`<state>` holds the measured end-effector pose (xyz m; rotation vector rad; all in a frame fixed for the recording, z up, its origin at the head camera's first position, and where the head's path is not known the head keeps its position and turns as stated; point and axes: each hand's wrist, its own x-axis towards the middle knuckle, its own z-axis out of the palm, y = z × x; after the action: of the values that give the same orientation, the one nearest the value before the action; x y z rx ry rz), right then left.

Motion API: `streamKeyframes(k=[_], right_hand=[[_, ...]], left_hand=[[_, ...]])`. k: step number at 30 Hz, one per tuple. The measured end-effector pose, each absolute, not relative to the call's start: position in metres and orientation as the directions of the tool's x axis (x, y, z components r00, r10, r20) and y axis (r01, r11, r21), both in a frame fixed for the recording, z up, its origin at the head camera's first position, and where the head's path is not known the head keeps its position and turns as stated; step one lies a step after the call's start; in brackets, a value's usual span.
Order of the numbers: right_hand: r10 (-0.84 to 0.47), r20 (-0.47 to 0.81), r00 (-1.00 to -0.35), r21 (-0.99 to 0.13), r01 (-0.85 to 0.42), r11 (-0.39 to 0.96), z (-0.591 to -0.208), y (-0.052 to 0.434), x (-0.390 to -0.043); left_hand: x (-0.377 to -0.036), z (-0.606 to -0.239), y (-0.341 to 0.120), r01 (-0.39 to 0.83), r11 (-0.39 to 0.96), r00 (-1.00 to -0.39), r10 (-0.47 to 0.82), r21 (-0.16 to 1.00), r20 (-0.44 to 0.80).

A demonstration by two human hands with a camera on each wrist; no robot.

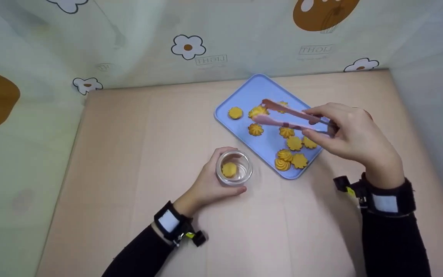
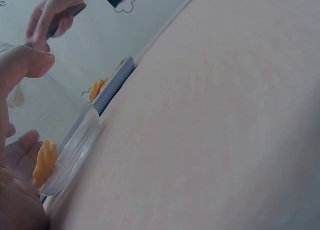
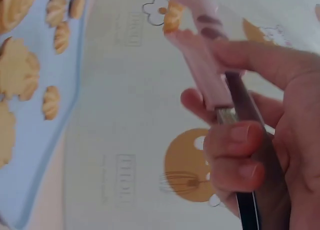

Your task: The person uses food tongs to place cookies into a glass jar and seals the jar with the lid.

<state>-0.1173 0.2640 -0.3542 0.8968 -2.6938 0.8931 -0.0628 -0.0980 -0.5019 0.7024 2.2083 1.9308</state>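
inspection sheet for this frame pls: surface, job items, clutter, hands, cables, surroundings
Surface: beige tabletop, flat.
Job's things: blue tray with loose cookies; glass jar upright, one cookie inside; pink tongs over the tray, tips pinching a cookie.
Clutter: nothing seen.
Hands: left hand grips the jar; right hand holds the tongs.
Cables: nothing seen; only black wrist bands.
Surroundings: flower-print sheeting walls the back and sides.

jar (image 1: pixel 233 168) left-front of tray (image 1: pixel 244 100) | one cookie (image 1: pixel 229 169) in jar | other cookies (image 1: pixel 294 143) on tray
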Motion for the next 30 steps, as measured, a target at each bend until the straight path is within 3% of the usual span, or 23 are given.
streamKeyframes(k=[5,10,30], right_hand=[[-0.655,0.371,-0.659,-0.488,-0.738,0.466,-0.342,0.255,-0.105],[-0.729,0.361,-0.582,-0.466,-0.789,0.399,-0.337,0.244,-0.092],[-0.765,0.201,-0.612,-0.407,-0.762,0.503,-0.341,0.220,-0.081]], left_hand=[[-0.063,-0.501,-0.098,0.260,0.086,-0.887,0.416,0.962,0.203],[-0.062,-0.499,-0.099,0.210,0.140,-0.901,0.413,0.968,0.136],[-0.061,-0.497,-0.098,0.187,0.130,-0.897,0.426,0.974,0.115]])
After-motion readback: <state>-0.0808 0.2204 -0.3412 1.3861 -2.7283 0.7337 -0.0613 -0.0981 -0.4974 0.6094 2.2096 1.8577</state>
